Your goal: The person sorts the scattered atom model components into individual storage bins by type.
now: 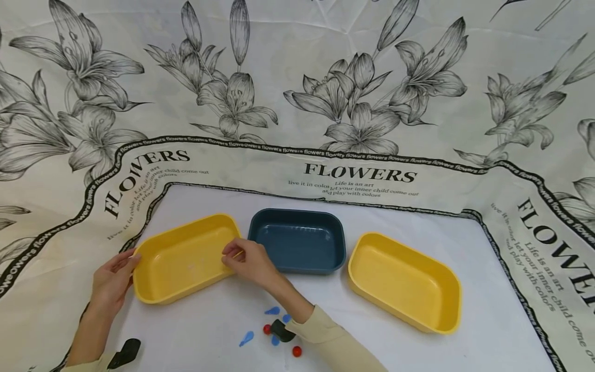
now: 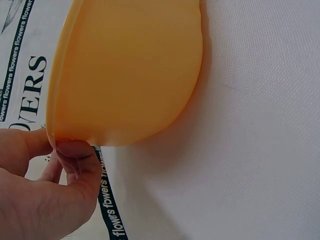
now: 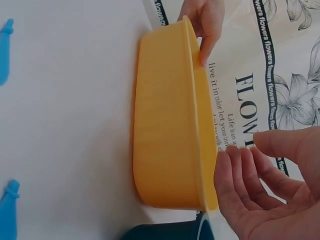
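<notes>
The left yellow tray [image 1: 186, 263] stands at a slant on the white tabletop. At its left end my left hand [image 1: 110, 283] pinches the rim between thumb and fingers, as the left wrist view shows of the hand [image 2: 55, 185]. My right hand [image 1: 251, 261] hovers over the same tray's right end, its fingers loosely bent. In the right wrist view, the right hand [image 3: 270, 185] has thumb and fingers apart with nothing between them, fingertips right at the tray's rim [image 3: 192, 100]. Beside this end sits a dark blue tray [image 1: 297, 248].
A second yellow tray [image 1: 404, 284] stands at the right. Near the front lie several small blue pieces with narrow necks [image 1: 247, 338] and red balls [image 1: 297, 351], partly hidden by the right wrist's black camera [image 1: 282, 330]. A flower-printed cloth [image 1: 260, 165] rises behind.
</notes>
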Demonstrator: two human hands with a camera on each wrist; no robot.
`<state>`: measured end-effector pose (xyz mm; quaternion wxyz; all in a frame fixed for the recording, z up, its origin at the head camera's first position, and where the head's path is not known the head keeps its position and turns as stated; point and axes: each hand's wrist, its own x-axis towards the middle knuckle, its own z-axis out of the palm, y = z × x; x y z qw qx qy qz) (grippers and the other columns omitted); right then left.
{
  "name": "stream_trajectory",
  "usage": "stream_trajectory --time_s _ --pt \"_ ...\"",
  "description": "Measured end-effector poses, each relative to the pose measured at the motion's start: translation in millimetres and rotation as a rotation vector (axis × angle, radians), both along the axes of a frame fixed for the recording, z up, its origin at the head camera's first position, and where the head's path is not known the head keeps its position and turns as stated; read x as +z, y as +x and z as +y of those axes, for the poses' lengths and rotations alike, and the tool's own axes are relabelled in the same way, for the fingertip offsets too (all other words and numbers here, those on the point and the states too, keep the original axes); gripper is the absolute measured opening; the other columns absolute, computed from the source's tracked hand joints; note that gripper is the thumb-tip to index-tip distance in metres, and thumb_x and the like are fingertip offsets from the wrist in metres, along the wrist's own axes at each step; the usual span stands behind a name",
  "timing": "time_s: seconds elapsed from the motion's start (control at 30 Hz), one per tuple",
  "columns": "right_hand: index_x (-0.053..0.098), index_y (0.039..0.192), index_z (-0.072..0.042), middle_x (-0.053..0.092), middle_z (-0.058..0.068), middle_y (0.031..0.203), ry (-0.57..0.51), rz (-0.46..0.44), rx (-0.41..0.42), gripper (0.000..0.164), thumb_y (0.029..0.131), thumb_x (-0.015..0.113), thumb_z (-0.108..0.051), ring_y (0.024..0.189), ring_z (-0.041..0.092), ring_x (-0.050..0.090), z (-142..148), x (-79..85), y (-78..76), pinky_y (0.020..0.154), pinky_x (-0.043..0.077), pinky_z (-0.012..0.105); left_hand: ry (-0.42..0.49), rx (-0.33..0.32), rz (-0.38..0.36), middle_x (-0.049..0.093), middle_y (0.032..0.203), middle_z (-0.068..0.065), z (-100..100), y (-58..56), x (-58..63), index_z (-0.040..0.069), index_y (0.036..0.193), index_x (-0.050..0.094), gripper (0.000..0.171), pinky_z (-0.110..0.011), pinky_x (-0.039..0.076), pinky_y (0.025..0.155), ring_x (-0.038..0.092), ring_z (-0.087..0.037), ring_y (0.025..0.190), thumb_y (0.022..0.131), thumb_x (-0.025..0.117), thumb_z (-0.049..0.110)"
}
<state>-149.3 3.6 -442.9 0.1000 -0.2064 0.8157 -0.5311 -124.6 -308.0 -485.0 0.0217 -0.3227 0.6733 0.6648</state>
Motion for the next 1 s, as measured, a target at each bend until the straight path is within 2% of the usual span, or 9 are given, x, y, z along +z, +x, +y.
stream_trajectory --time_s 0.2,0.4,0.63,0.83,1.0 --pt "0.065 0.099 -0.006 0.065 0.000 0.089 -0.035 0.000 -0.012 0.014 0.089 0.067 -0.014 0.077 0.009 0.059 13 3.6 13.4 0.072 0.050 0.018 0.001 0.008 -0.004 0.052 0.101 0.010 -2 0.5 -2.5 0.015 0.143 0.042 0.065 -0.015 0.051 0.065 0.054 -0.004 0.082 0.086 0.068 0.036" --pt "0.064 0.101 -0.008 0.063 -0.003 0.089 -0.023 0.035 -0.033 0.015 0.090 0.067 -0.017 0.078 0.006 0.058 26 2.9 25.2 0.073 0.051 0.018 0.007 0.005 0.003 0.052 0.100 0.010 -3 0.2 -3.6 0.014 0.142 0.043 0.068 -0.015 0.050 0.064 0.054 -0.003 0.081 0.084 0.070 0.038" --pt "0.064 0.104 -0.010 0.063 -0.003 0.092 -0.020 0.018 -0.058 0.017 0.090 0.066 -0.020 0.082 0.009 0.059 40 1.1 38.1 0.076 0.052 0.021 0.021 0.018 0.002 0.052 0.100 0.011 -3 1.1 -2.9 0.016 0.137 0.048 0.059 -0.015 0.050 0.064 0.054 -0.003 0.081 0.085 0.069 0.034" --pt "0.064 0.104 -0.011 0.063 -0.004 0.094 -0.031 0.035 -0.073 0.016 0.090 0.065 -0.019 0.084 0.009 0.060 52 -1.4 47.6 0.077 0.052 0.024 0.030 0.013 0.007 0.052 0.100 0.010 -2 0.7 -2.5 0.016 0.138 0.047 0.060 -0.015 0.050 0.064 0.054 -0.004 0.082 0.085 0.069 0.035" --pt "0.064 0.105 -0.014 0.063 -0.004 0.096 -0.028 0.003 -0.077 0.015 0.091 0.065 -0.019 0.086 0.011 0.060 63 -1.4 56.7 0.077 0.053 0.025 0.027 0.005 0.006 0.052 0.100 0.010 -2 0.6 -2.6 0.016 0.139 0.046 0.061 -0.016 0.051 0.065 0.055 -0.004 0.083 0.086 0.068 0.035"
